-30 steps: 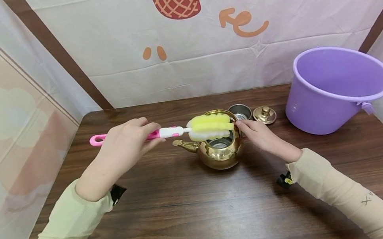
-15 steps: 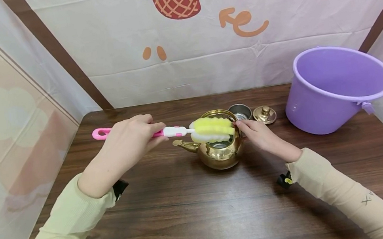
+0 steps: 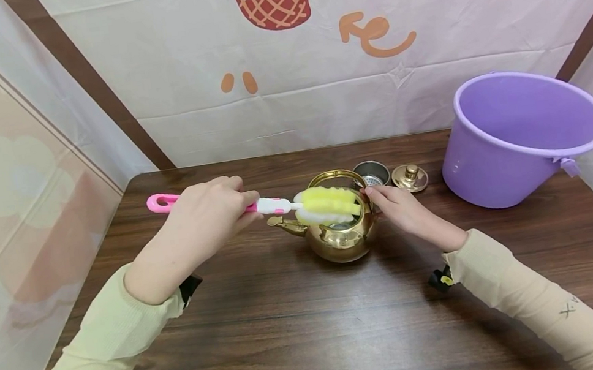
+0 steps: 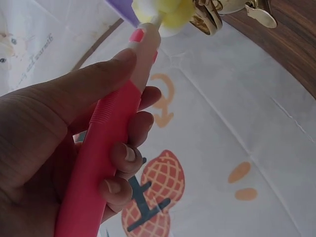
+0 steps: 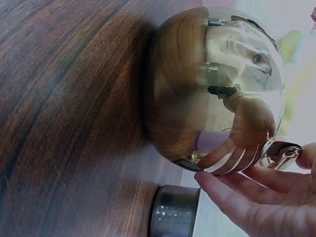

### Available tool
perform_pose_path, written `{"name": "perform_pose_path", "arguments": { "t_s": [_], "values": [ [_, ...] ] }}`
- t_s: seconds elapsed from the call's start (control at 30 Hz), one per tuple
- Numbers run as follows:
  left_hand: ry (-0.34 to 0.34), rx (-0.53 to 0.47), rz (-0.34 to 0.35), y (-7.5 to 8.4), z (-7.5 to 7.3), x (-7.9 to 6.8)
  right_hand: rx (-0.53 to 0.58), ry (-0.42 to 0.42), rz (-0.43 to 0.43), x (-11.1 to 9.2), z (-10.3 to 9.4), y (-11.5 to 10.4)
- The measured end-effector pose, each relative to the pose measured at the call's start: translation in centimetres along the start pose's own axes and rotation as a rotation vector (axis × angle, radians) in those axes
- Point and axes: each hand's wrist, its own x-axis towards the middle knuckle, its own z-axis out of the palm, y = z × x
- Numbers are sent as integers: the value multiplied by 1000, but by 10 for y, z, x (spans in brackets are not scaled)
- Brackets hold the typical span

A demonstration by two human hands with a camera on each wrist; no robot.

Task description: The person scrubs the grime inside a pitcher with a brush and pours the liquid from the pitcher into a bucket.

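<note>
My left hand [image 3: 196,228] grips the pink handle of a bottle brush [image 4: 103,148], thumb along its white collar in the left wrist view. The brush's yellow and white sponge head [image 3: 329,201] lies nearly level over the mouth of a shiny gold teapot [image 3: 337,245], tip tilted slightly down and overlapping the rim. The lidless teapot stands upright, spout to the left and hoop handle raised. My right hand [image 3: 407,213] pinches the right foot of that handle; in the right wrist view its fingertips [image 5: 206,178] touch the rounded body.
Behind the right hand stand a perforated metal strainer cup [image 3: 372,174] and a gold lid [image 3: 410,178]. A large purple bucket [image 3: 495,176] sits at the back right of the dark wooden table [image 3: 292,333]. A printed cloth [image 3: 277,119] hangs behind the table.
My left hand has shifted slightly right, and the sponge head has dropped lower toward the teapot's mouth, tip dipping. The right hand and the teapot have stayed put.
</note>
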Motion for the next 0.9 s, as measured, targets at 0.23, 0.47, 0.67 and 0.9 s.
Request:
{"name": "perform_pose_path", "arguments": {
  "t_s": [0.23,0.47,0.67,0.9],
  "values": [
    [-57,19,-20,5,-3,6,4,-9,8,0,0,-1],
    [-63,57,-8,10,-4,12,16,-9,10,0,0,-2],
    [-46,80,19,14,0,18,67,-19,22,0,0,-4],
    [-37,63,4,14,3,19,70,-14,19,0,1,-4]
  ]
}}
